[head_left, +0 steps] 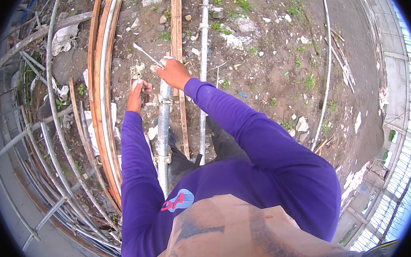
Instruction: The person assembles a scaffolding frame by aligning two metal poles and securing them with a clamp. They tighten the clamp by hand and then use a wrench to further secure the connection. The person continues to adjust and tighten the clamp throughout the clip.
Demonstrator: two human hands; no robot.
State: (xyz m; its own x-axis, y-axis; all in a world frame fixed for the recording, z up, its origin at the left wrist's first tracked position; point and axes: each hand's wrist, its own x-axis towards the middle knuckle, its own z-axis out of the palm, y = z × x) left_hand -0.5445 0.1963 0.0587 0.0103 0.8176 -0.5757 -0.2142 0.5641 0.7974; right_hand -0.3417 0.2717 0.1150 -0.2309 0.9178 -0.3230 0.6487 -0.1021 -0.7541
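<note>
Scaffold coupler (pixel 137 71) sits at the left hand (pixel 136 95), beside the galvanized pipe (pixel 163 117); likely dense, rigid, best held by its body. Right hand (pixel 174 74) has fingers closed around a slim metal rod (pixel 144 52); the left fingers' grip is unclear.
</note>
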